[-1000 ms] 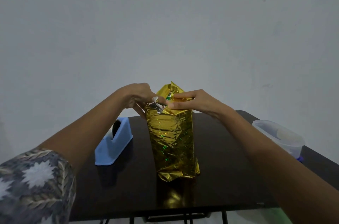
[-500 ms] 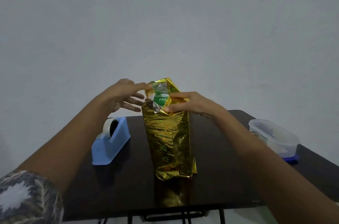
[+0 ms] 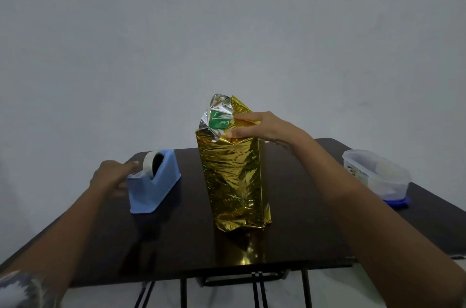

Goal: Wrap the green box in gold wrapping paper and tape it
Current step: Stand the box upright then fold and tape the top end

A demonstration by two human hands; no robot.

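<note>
Head view: the green box, sheathed in gold wrapping paper, stands upright in the middle of the counter, with green showing at its unclosed top. The right hand pinches the folded paper at the top right edge. The left hand is blurred, with fingers outstretched and holding nothing. It reaches to the blue tape dispenser, well left of the box.

Upright gold-wrapped green box, top unsealed
</note>
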